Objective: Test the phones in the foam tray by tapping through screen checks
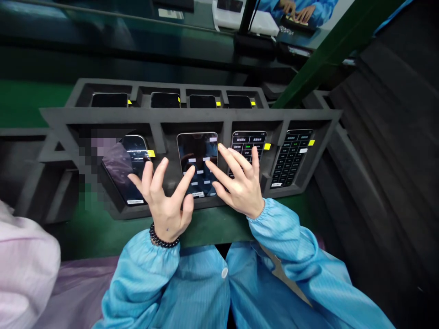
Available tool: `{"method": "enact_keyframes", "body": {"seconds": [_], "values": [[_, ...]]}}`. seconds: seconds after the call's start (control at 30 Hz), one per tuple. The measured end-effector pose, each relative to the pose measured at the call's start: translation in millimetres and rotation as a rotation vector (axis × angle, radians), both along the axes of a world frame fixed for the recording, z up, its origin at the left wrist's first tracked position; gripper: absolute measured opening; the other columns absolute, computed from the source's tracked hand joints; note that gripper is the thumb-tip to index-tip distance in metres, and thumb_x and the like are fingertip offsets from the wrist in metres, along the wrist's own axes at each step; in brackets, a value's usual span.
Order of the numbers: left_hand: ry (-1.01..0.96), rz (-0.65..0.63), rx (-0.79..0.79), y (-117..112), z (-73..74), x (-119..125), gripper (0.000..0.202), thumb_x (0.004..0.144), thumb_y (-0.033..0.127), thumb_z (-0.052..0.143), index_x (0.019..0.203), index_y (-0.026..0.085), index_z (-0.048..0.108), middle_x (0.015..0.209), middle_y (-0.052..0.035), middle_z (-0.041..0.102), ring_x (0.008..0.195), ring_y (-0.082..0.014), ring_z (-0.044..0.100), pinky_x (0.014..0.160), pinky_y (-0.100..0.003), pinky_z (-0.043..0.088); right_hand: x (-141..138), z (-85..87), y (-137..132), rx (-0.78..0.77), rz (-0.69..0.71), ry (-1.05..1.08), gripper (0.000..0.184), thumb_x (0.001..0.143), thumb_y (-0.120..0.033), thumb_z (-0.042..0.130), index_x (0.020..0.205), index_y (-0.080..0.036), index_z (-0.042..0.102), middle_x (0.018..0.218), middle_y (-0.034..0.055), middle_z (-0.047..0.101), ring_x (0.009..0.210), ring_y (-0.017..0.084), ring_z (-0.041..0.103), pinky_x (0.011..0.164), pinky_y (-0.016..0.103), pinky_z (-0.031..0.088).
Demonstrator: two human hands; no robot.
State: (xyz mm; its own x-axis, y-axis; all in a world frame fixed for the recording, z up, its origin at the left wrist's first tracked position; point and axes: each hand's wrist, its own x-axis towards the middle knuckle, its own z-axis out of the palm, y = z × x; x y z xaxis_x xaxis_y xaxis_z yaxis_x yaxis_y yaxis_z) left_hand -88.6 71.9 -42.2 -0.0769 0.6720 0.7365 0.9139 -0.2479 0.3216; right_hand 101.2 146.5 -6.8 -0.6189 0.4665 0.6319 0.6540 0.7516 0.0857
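Observation:
Four-slot black foam tray is too exact, so: a dark foam tray (192, 116) holds several smartphones, each in its own slot. Over the second smartphone (197, 148) from the left, whose dark screen shows small pale boxes, both hands are spread. My left hand (168, 201), with a black bracelet at the wrist, has its index fingertip at that screen. My right hand (240, 180) reaches its index fingertip to the same screen, its other fingers stretched toward the third smartphone (248, 139), which shows a menu grid. At the left lies a smartphone (132, 183) with reflections on its screen.
Behind stands another foam tray (157, 87) with dark-screened smartphones. At the right end, a smartphone (291, 157) shows a button grid. A green post (329, 59) slants up at the right. Across the bench a co-worker's hands (297, 11) are busy. A pale sleeve (27, 260) is at left.

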Motion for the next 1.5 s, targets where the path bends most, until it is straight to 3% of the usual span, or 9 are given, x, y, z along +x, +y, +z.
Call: {"method": "enact_keyframes", "body": {"seconds": [0.17, 0.27, 0.33, 0.47, 0.63, 0.83, 1.0, 1.2, 1.5], "values": [[0.047, 0.010, -0.124, 4, -1.4, -2, 0.054, 0.100, 0.031, 0.047, 0.154, 0.032, 0.045, 0.174, -0.0001, 0.005, 0.161, -0.0318, -0.001, 0.130, -0.056, -0.009, 5, -4.8, -3, 0.065, 0.048, 0.086, 0.036, 0.098, -0.030, 0.052, 0.131, -0.027, 0.067, 0.143, 0.0040, 0.067, 0.133, 0.022, 0.057, 0.131, 0.051, 0.020], [0.009, 0.020, -0.103, -3, 0.5, -4, 0.052, 0.102, 0.033, 0.041, 0.155, 0.034, 0.043, 0.174, 0.0057, 0.004, 0.161, -0.0296, 0.002, 0.131, -0.052, -0.009, 5, -9.6, -5, 0.063, 0.057, 0.058, 0.028, 0.098, -0.028, 0.054, 0.120, -0.025, 0.071, 0.140, 0.0045, 0.069, 0.129, 0.021, 0.059, 0.131, 0.052, 0.019], [-0.009, 0.035, -0.093, -11, 2.1, -6, 0.051, 0.103, 0.035, 0.040, 0.154, 0.036, 0.044, 0.173, 0.0080, 0.006, 0.161, -0.0278, 0.003, 0.131, -0.050, -0.009, 3, -11.3, -5, 0.050, 0.068, 0.052, 0.029, 0.098, -0.029, 0.055, 0.122, -0.023, 0.071, 0.141, 0.0061, 0.068, 0.130, 0.022, 0.058, 0.131, 0.053, 0.018], [0.004, 0.025, -0.106, -24, 0.7, -9, 0.050, 0.103, 0.036, 0.042, 0.153, 0.036, 0.046, 0.173, 0.0070, 0.007, 0.162, -0.0248, 0.001, 0.131, -0.048, -0.010, -4, -9.8, -3, 0.025, 0.124, -0.008, 0.038, 0.099, -0.032, 0.055, 0.134, -0.021, 0.065, 0.145, 0.0077, 0.065, 0.134, 0.022, 0.056, 0.132, 0.054, 0.016], [0.078, -0.025, -0.197, -20, -5.6, -12, 0.052, 0.103, 0.038, 0.044, 0.155, 0.034, 0.041, 0.174, 0.0040, -0.001, 0.161, -0.0238, -0.009, 0.129, -0.047, -0.016, 0, -9.6, -7, 0.061, 0.182, 0.050, 0.030, 0.099, -0.030, 0.052, 0.121, -0.022, 0.071, 0.138, 0.0058, 0.069, 0.130, 0.019, 0.059, 0.132, 0.050, 0.018], [0.119, -0.132, -0.114, -23, -7.5, -16, 0.053, 0.104, 0.046, 0.037, 0.155, 0.034, 0.041, 0.174, -0.0001, 0.006, 0.162, -0.0231, -0.005, 0.130, -0.048, -0.013, 10, -15.7, -10, 0.049, 0.208, 0.028, 0.026, 0.100, -0.028, 0.052, 0.112, -0.021, 0.074, 0.133, 0.0057, 0.073, 0.125, 0.017, 0.062, 0.133, 0.049, 0.017], [0.179, -0.189, -0.157, -26, -11.0, -20, 0.053, 0.104, 0.044, 0.040, 0.155, 0.033, 0.041, 0.174, -0.0016, 0.006, 0.162, -0.0247, -0.004, 0.130, -0.049, -0.012, 17, -19.9, -12, 0.071, 0.290, 0.054, 0.029, 0.100, -0.027, 0.048, 0.105, -0.022, 0.076, 0.129, 0.0027, 0.075, 0.121, 0.016, 0.065, 0.134, 0.047, 0.015], [0.090, -0.130, -0.072, -35, -11.7, -26, 0.055, 0.104, 0.050, 0.031, 0.154, 0.031, 0.044, 0.173, 0.0003, 0.011, 0.162, -0.0225, 0.001, 0.132, -0.044, -0.008, 22, -25.0, -9, 0.043, 0.364, -0.030, 0.025, 0.093, -0.020, 0.053, 0.100, -0.024, 0.076, 0.133, -0.0010, 0.073, 0.121, 0.016, 0.064, 0.133, 0.047, 0.021], [-0.032, -0.063, -0.061, -39, -21.7, -28, 0.055, 0.103, 0.049, 0.032, 0.154, 0.032, 0.045, 0.173, 0.0054, 0.014, 0.161, -0.0233, 0.005, 0.133, -0.042, -0.004, 5, -23.7, -8, 0.019, 0.438, -0.086, 0.026, 0.096, -0.023, 0.053, 0.110, -0.021, 0.075, 0.138, 0.0004, 0.069, 0.126, 0.015, 0.062, 0.135, 0.047, 0.009]]}}
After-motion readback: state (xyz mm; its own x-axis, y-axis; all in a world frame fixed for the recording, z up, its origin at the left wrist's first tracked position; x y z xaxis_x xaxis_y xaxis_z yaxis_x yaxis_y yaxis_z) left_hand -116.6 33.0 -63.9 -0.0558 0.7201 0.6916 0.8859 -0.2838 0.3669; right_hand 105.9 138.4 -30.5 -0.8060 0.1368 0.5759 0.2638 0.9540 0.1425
